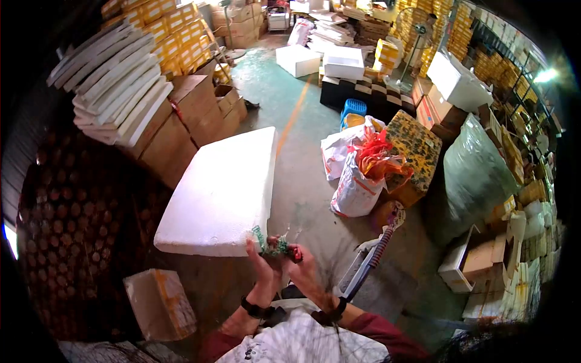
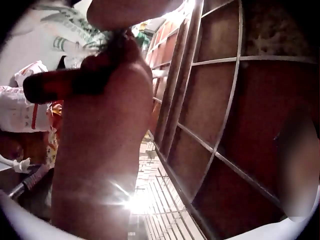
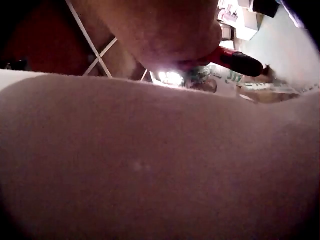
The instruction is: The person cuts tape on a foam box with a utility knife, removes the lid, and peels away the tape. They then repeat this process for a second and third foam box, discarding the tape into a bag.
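Note:
My two hands are close together low in the head view, in front of the white shirt. The left hand (image 1: 264, 276) pinches a crumpled clear plastic bag (image 2: 75, 37) with green print. Beside it the right hand (image 1: 306, 277) grips a red-and-black handle (image 3: 240, 62), its dark rounded end sticking out past the fingers. The handle's other end is hidden among the fingers and the bag. Just beyond the left fingertips lies the near corner of a large white foam slab (image 1: 221, 193).
Stacked foam sheets (image 1: 115, 78) lie on cardboard boxes (image 1: 196, 109) at the left. White sacks (image 1: 357, 187) with red plastic stand ahead to the right, near a blue basket (image 1: 353, 109). A long grey-and-red pole-like thing (image 1: 372, 257) slants up beside my right arm. A taped box (image 1: 160, 302) sits lower left.

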Available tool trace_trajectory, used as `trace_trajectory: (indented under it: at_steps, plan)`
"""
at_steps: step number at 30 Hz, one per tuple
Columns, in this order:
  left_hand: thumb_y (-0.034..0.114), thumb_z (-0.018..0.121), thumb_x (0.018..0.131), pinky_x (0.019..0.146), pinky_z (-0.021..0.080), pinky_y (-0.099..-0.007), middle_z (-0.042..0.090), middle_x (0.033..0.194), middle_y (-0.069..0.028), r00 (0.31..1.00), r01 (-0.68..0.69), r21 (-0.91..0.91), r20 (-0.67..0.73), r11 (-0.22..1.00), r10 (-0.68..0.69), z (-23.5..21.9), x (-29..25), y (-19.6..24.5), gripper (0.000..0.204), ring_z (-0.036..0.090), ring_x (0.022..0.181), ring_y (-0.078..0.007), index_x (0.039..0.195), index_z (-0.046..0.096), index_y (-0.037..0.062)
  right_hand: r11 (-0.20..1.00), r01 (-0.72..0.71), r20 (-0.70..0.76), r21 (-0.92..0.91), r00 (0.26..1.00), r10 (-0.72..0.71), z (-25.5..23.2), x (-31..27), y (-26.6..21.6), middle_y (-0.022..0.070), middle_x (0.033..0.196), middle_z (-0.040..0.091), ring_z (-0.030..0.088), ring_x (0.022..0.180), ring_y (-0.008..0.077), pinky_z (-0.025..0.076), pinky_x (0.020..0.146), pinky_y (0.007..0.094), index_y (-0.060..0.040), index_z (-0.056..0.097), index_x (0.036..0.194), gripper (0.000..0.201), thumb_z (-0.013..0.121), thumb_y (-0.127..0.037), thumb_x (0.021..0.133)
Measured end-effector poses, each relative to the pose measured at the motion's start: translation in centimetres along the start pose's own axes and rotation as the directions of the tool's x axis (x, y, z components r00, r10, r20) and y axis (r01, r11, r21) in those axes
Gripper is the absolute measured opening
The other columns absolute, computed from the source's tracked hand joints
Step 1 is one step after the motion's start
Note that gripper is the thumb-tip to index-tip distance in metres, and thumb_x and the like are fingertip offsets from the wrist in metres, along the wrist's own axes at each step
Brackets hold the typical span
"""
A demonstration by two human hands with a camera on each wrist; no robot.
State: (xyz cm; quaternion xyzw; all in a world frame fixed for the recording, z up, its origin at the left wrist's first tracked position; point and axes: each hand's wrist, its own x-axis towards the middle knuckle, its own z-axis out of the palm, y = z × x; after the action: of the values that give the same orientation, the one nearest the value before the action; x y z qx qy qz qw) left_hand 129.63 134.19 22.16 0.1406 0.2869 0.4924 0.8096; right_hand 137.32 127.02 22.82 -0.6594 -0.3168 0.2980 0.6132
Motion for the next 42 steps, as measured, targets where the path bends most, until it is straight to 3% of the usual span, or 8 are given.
trace_trajectory:
  at_steps: [6,9,12,21,30,33,36,42]
  plan:
    - [0.065,0.044,0.091,0.101,0.042,-0.038,0.065,0.097,-0.0104,0.998,0.011,0.02,0.055,1.0,-0.012,0.7,9.7,1.6,0.07,0.06,0.103,-0.0249,0.118,0.056,0.0016,0.998,0.05,-0.477,0.024,0.878,-0.032,-4.2,10.1,3.1,0.0038,0.076,0.062,0.054,0.067,0.0109,0.047,0.062,0.0277,-0.0008,0.063,0.096,0.021,0.075,-0.007,0.08]
    - [0.063,0.043,0.092,0.104,0.039,-0.0391,0.066,0.104,-0.0118,0.991,0.104,0.049,0.084,0.993,-0.107,1.3,14.1,2.5,0.069,0.058,0.109,-0.0255,0.128,0.052,0.0051,0.997,0.049,-0.39,0.064,0.921,-0.02,-5.0,13.7,-0.5,0.0009,0.074,0.06,0.053,0.067,0.008,0.046,0.062,0.0254,-0.0016,0.062,0.097,0.022,0.076,-0.009,0.081]
    - [0.063,0.04,0.092,0.1,0.04,-0.0389,0.066,0.109,-0.0123,0.969,0.209,0.046,0.125,0.977,-0.213,3.3,18.8,2.7,0.069,0.057,0.109,-0.0263,0.13,0.051,0.0064,0.97,-0.014,-0.276,-0.241,0.96,-0.055,-3.4,17.1,-2.2,-0.0002,0.076,0.06,0.053,0.069,0.0056,0.046,0.062,0.0231,-0.0017,0.061,0.099,0.025,0.076,-0.01,0.081]
    - [0.058,0.044,0.091,0.097,0.04,-0.0396,0.06,0.12,-0.0071,0.876,0.403,0.072,0.258,0.912,-0.408,10.8,29.5,4.3,0.061,0.056,0.111,-0.024,0.133,0.049,0.0131,0.996,0.091,-0.072,0.008,0.993,-0.09,1.2,28.4,-1.7,0.0063,0.093,0.061,0.054,0.073,0.0084,0.046,0.066,0.0227,-0.009,0.033,0.14,0.075,0.075,-0.003,0.079]
    - [0.056,0.048,0.089,0.103,0.038,-0.0386,0.057,0.128,-0.0076,0.815,0.494,0.112,0.286,0.862,-0.504,15.0,34.5,2.7,0.062,0.052,0.117,-0.0249,0.136,0.046,0.0161,0.939,0.104,-0.178,-0.327,0.969,-0.169,1.3,35.7,-4.0,0.0149,0.081,0.055,0.055,0.07,0.0266,0.046,0.066,0.0357,0.0015,0.061,0.1,0.027,0.07,-0.007,0.077]
    - [0.056,0.048,0.089,0.103,0.038,-0.0383,0.057,0.128,-0.0084,0.834,0.455,0.148,0.274,0.878,-0.479,16.7,35.4,2.1,0.063,0.052,0.118,-0.025,0.136,0.046,0.0151,0.775,0.35,-0.104,-0.526,0.878,-0.467,0.3,38.2,-1.4,0.0137,0.075,0.05,0.05,0.067,0.0291,0.042,0.062,0.0375,0.0013,0.056,0.092,0.022,0.069,-0.007,0.076]
    - [0.057,0.047,0.09,0.103,0.037,-0.0388,0.056,0.129,-0.0094,0.856,0.405,0.148,0.284,0.902,-0.431,17.8,36.6,0.8,0.064,0.051,0.119,-0.0252,0.137,0.046,0.0131,0.94,0.185,-0.279,-0.285,0.923,-0.266,0.5,40.0,-2.9,0.0128,0.074,0.046,0.045,0.064,0.0295,0.039,0.059,0.0383,0.0007,0.053,0.086,0.02,0.068,-0.008,0.077]
    - [0.059,0.043,0.092,0.103,0.037,-0.04,0.056,0.129,-0.0096,0.876,0.314,0.163,0.329,0.935,-0.352,19.2,38.9,-0.1,0.065,0.051,0.119,-0.025,0.136,0.047,0.0106,0.894,0.18,-0.203,-0.411,0.938,-0.282,-1.0,41.5,-3.8,0.0139,0.083,0.052,0.051,0.069,0.0319,0.044,0.062,0.0383,-0.0012,0.056,0.1,0.029,0.07,-0.011,0.076]
